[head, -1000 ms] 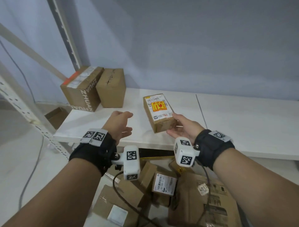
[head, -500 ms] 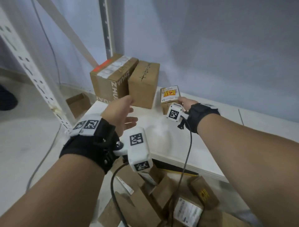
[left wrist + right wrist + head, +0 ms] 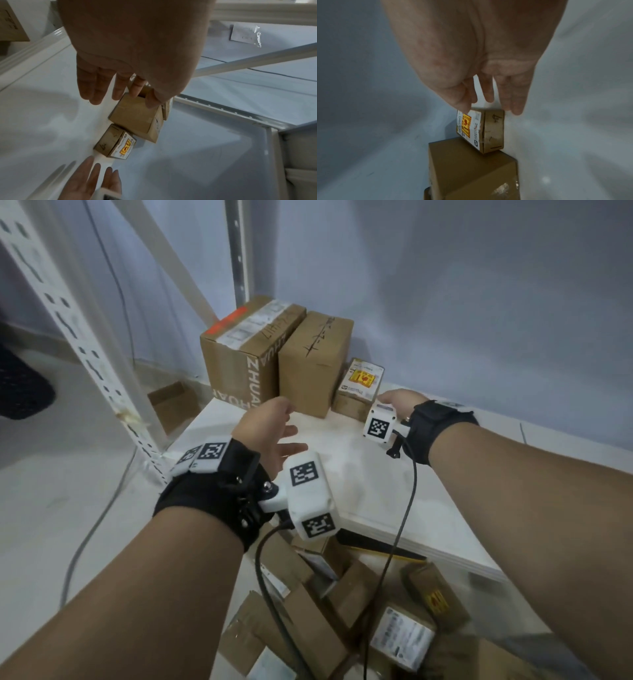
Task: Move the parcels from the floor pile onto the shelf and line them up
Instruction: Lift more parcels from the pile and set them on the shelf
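Parcels lined up at back left of shelf

Shelf [image 3: 359, 481] is a white board; three parcels sit in a row at its back left, by the wall. Leftmost is the big box [image 3: 239, 354] with an orange strip and white lettering. Touching it, the plain brown box [image 3: 313, 361]. Then the small box [image 3: 359, 388] with a yellow label, against the brown one. Left hand [image 3: 270, 429] hangs above the shelf front, fingers loose and spread, holding nothing. Right hand [image 3: 399, 402] is just beside the small box, fingers straight; contact can't be told. Floor pile [image 3: 342, 611] of more parcels lies below the shelf edge.
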A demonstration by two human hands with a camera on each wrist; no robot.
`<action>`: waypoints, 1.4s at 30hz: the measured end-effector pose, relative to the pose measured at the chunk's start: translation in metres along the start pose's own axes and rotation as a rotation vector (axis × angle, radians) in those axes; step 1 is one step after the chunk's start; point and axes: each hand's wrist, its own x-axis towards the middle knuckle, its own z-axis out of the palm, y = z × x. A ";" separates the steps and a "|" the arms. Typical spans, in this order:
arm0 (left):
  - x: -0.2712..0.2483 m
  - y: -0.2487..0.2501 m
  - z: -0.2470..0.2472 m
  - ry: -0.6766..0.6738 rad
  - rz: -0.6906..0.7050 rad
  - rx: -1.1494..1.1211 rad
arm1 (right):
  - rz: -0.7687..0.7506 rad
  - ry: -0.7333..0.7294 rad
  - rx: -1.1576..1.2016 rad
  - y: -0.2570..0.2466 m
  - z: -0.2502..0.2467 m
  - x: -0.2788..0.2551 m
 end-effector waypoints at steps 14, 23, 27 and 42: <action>-0.084 -0.108 0.127 -0.367 -0.175 0.516 | 0.438 0.202 0.263 0.241 -0.184 -0.197; -0.118 -0.255 0.163 -0.446 -0.359 0.730 | 0.609 0.147 0.006 0.339 -0.203 -0.263; -0.124 -0.289 0.156 -0.430 -0.405 0.824 | 0.616 0.197 0.035 0.356 -0.199 -0.261; -0.138 -0.293 0.162 -0.344 -0.368 0.895 | 0.629 0.143 0.098 0.346 -0.199 -0.270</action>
